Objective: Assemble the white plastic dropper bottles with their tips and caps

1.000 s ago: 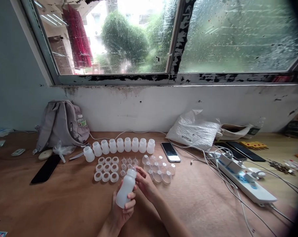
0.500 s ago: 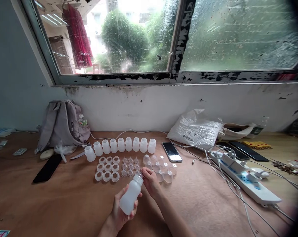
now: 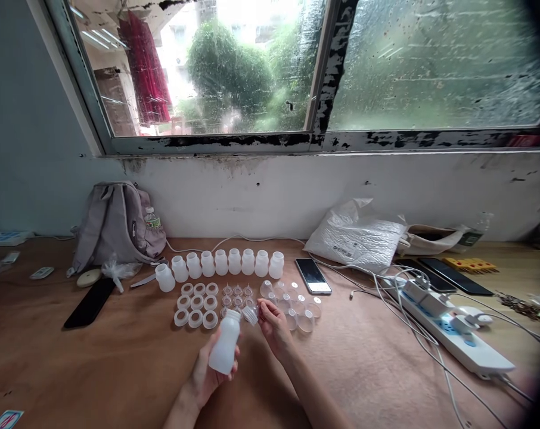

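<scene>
My left hand (image 3: 204,370) is wrapped round a frosted white baby bottle (image 3: 225,347), tilted slightly, its open neck uppermost. Just right of that neck, my right hand (image 3: 273,326) pinches a small translucent ribbed screw ring (image 3: 250,316), apart from the bottle; whether a nipple sits inside it is unclear. Beyond the hands lie several white rings (image 3: 195,302) in rows. Clear nipples (image 3: 238,291) stand in rows beside them, partly hidden by the held ring. Several translucent caps (image 3: 304,320) are grouped right of my right hand. A row of similar bottles (image 3: 220,262) stands behind.
A phone (image 3: 313,276) lies behind the caps. Cables and a white power strip (image 3: 458,333) occupy the right side. A silvery plastic parcel (image 3: 354,235) rests against the wall. On the left are a grey backpack (image 3: 111,226) and a black phone (image 3: 90,302).
The screw ring has come away from the bottle's neck and is now in my right hand's fingers. My left hand has shifted the bottle left and slightly up, more upright.
</scene>
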{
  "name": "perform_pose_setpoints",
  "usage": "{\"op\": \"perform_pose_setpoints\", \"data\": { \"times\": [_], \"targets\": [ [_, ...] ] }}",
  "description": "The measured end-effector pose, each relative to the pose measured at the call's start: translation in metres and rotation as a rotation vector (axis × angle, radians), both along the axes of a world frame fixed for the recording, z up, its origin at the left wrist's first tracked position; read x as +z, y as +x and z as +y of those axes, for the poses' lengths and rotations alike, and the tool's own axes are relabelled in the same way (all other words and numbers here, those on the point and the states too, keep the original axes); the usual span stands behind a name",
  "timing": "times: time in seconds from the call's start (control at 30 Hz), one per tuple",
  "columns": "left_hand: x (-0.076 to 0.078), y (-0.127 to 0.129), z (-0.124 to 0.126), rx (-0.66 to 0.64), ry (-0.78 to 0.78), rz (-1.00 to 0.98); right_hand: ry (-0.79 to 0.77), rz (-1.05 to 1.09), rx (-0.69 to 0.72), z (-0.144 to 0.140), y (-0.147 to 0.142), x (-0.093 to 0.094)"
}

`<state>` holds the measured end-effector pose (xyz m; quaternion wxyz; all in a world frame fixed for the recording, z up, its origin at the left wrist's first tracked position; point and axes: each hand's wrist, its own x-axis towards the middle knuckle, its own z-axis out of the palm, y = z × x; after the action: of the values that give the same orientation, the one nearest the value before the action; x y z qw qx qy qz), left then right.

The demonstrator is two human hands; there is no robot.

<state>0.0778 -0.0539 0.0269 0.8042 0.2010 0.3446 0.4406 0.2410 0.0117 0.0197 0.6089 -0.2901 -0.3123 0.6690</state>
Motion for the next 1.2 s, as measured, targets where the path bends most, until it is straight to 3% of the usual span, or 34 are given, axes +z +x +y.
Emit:
{"op": "perform_pose_setpoints", "data": {
  "times": [0.13,0.23,0.3,0.33,0.47,0.67,0.83,0.97,1.03,1.1,1.2],
  "targets": [
    [0.002,-0.041,0.014,0.269,0.226,0.328,0.006,-0.066,-0.026,-0.001,0.000,-0.003],
    [-0.003,-0.084,0.035,0.517,0.387,0.807,0.021,-0.116,-0.017,-0.002,-0.001,-0.002],
    [-0.007,-0.114,0.050,0.789,0.409,1.224,0.038,-0.162,-0.006,-0.003,-0.002,-0.001],
    [-0.010,-0.128,0.056,0.851,0.417,1.385,0.047,-0.192,-0.004,-0.003,-0.003,-0.001],
    [-0.022,-0.168,0.079,0.876,0.352,1.620,0.087,-0.367,-0.001,-0.004,-0.006,-0.005],
    [-0.042,-0.193,0.105,0.833,0.343,1.565,0.309,-0.743,-0.005,-0.007,-0.014,-0.017],
    [-0.047,-0.197,0.112,0.885,0.467,1.493,0.493,-0.989,0.020,-0.014,-0.015,-0.017],
    [-0.039,-0.180,0.095,1.069,0.553,1.704,0.619,-1.173,0.032,-0.019,-0.015,-0.020],
    [-0.034,-0.161,0.079,1.076,0.635,1.790,0.627,-1.220,0.017,-0.018,-0.016,-0.025],
    [-0.031,-0.134,0.062,0.924,0.758,1.783,0.619,-1.223,0.011,-0.017,-0.016,-0.028],
    [-0.029,-0.086,0.038,0.572,0.914,1.600,0.604,-1.178,0.014,-0.016,-0.017,-0.029]
  ]
}}
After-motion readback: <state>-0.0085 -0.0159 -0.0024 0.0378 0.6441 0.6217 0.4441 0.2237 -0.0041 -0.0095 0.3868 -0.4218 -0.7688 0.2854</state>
